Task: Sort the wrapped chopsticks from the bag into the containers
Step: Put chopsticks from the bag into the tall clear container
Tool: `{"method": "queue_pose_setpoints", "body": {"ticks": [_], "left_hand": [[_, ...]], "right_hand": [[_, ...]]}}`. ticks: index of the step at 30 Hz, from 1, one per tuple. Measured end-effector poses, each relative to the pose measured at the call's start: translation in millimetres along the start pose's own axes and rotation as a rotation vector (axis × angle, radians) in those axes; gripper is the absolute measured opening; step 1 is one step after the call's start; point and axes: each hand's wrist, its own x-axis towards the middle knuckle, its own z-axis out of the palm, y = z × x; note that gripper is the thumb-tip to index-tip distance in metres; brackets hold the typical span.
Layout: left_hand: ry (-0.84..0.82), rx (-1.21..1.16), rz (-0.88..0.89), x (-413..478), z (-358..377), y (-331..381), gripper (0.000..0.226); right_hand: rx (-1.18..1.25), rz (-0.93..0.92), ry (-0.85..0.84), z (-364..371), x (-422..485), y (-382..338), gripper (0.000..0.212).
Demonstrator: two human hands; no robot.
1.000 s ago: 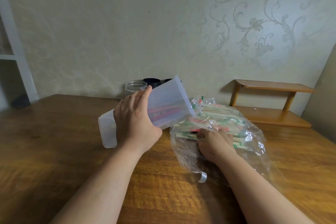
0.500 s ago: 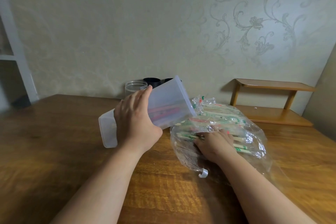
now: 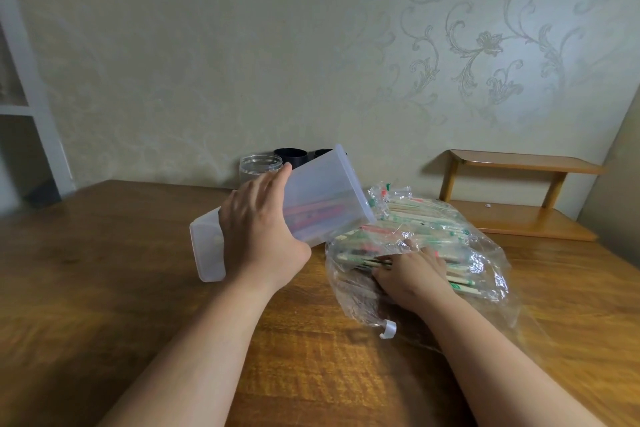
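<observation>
Slanting upward, container mouth faces the bag.

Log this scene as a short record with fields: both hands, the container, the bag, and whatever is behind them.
left hand: grips the container, tilted, mouth toward the bag
right hand: inside the bag, fingers on the chopsticks; grip unclear
container: translucent, red wrappers visible inside
bag: clear, lying on the table, holds many chopsticks
behind: clear jar and black cups by the wall
far right: wooden shelf on the table
</observation>
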Motion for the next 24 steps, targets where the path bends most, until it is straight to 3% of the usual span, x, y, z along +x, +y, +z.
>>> {"method": "queue_pose_setpoints", "body": {"ticks": [13,18,24], "left_hand": [[-0.003,0.001,0.001,-0.6,-0.3,0.9,0.106],[0.000,0.003,0.003,0.1,0.0,1.0,0.105],[-0.007,0.006,0.003,0.1,-0.1,-0.1,0.105]], "right_hand": [[0.029,-0.047,0.030,-3.8,-2.4,-0.3,0.031],[0.102,-0.084,0.024,-5.7,-6.7,0.0,0.045],[0.082,-0.086,0.019,-6.2,-6.6,-1.2,0.042]]}}
